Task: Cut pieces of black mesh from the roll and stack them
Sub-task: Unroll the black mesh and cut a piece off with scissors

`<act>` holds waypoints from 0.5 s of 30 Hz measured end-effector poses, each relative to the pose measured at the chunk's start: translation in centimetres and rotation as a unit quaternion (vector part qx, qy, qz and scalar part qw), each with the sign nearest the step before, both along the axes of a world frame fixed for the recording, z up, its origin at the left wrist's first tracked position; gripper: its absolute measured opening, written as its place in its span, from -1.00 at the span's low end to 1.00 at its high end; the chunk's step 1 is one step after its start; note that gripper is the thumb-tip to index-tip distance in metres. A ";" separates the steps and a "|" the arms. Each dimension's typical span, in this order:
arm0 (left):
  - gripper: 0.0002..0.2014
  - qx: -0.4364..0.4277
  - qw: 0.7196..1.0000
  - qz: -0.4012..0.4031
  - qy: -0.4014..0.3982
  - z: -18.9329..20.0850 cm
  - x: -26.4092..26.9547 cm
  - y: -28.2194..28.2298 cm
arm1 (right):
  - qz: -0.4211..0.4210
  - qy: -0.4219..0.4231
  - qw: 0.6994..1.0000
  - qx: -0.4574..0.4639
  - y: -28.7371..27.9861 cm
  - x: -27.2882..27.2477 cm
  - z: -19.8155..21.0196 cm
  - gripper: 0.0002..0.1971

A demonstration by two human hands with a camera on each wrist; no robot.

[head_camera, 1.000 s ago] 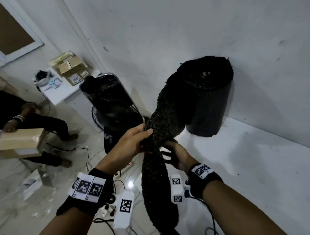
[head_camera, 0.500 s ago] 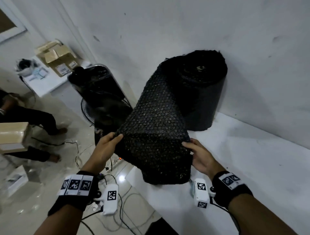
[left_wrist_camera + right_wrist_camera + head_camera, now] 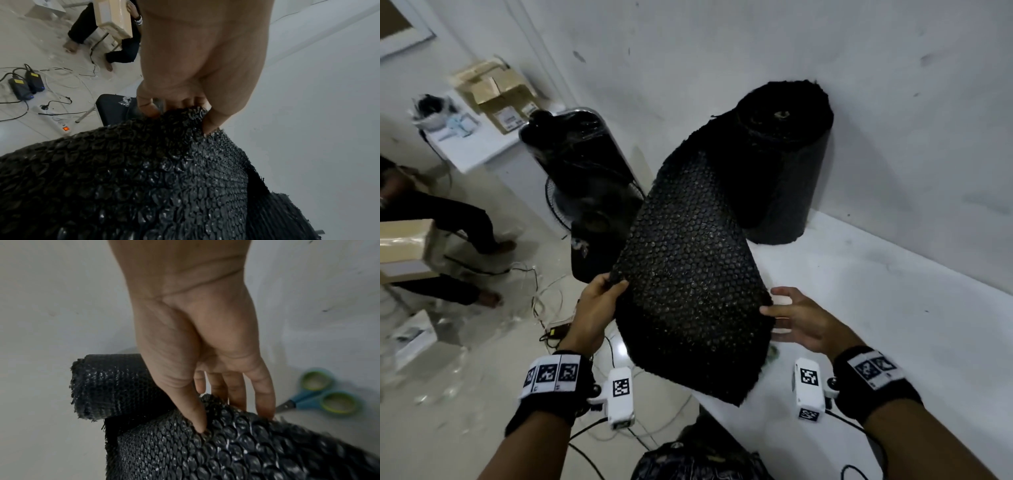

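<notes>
The black mesh roll stands upright on the white table, against the wall. A loose sheet of mesh runs from the roll toward me and hangs over the table's front corner. My left hand pinches the sheet's left edge between thumb and fingers, also seen in the left wrist view. My right hand holds the right edge, thumb on top and fingers behind it. Blue scissors with green-lined handles lie on the table to the right of that hand.
A black wrapped fan stands on the floor left of the table. Cables, adapters and a lit power strip litter the floor. Another person with a cardboard box sits far left. Cartons lie on a back table.
A second ago the sheet was bunched into a narrow strip between my close-set hands. My hands have since moved apart and the sheet is spread wide and drawn further out.
</notes>
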State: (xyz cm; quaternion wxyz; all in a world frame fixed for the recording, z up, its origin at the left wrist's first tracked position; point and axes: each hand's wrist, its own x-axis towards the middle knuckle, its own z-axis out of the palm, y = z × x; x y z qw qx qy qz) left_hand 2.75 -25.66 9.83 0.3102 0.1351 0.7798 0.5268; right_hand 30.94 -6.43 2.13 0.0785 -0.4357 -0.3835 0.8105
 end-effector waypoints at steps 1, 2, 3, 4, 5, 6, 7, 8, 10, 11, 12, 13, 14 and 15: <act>-0.94 -0.001 1.000 0.006 0.005 -0.4 0.3 -0.4 | -0.010 0.004 1.000 -0.002 -0.6 0.3 -0.3 -0.43; -0.94 0.006 1.000 0.013 0.004 -0.6 0.7 -0.8 | -0.025 0.017 1.000 -0.002 -1.3 0.5 -0.8 -0.45; -0.95 0.016 1.000 0.018 0.000 -0.8 1.0 -1.1 | -0.047 0.032 0.998 0.001 -1.9 0.7 -1.0 -0.48; -0.96 0.023 1.000 0.019 -0.005 -0.7 1.4 -1.4 | -0.064 0.044 0.997 0.012 -2.3 0.9 -1.2 -0.51; -0.94 0.027 0.999 0.017 -0.015 -0.5 1.8 -1.7 | -0.074 0.051 0.996 0.028 -2.6 1.3 -0.9 -0.55; -0.92 0.034 0.999 0.016 -0.031 -0.4 2.1 -2.1 | -0.081 0.055 0.994 0.051 -2.7 1.6 -0.7 -0.60; -0.89 0.044 0.998 0.012 -0.048 -0.4 2.3 -2.5 | -0.096 0.058 0.991 0.073 -2.7 1.9 -0.3 -0.66; -0.86 0.056 0.996 0.009 -0.066 -0.3 2.4 -2.9 | -0.113 0.060 0.987 0.096 -2.6 2.2 -0.2 -0.71; -0.78 0.069 0.995 -0.001 -0.074 -0.3 2.7 -3.6 | -0.149 0.040 0.976 0.154 -2.3 2.6 -0.1 -0.76; -0.78 0.066 0.996 -0.006 -0.064 -0.4 2.9 -3.6 | -0.152 0.016 0.967 0.205 -2.2 2.7 0.0 -0.78; -0.81 0.065 0.996 0.000 -0.055 -0.3 3.4 -3.5 | -0.138 -0.008 0.955 0.261 -2.3 2.7 0.1 -0.80; -0.87 0.065 0.997 0.013 -0.043 -0.4 3.5 -3.1 | -0.112 -0.019 0.946 0.304 -2.2 2.6 0.1 -0.81; -0.90 0.068 0.997 0.033 -0.028 -0.3 3.7 -2.8 | -0.081 -0.020 0.944 0.320 -2.3 2.3 0.5 -0.79; -0.86 0.073 0.996 0.047 -0.004 -0.2 3.6 -2.4 | -0.058 -0.005 0.948 0.314 -2.3 2.1 0.7 -0.73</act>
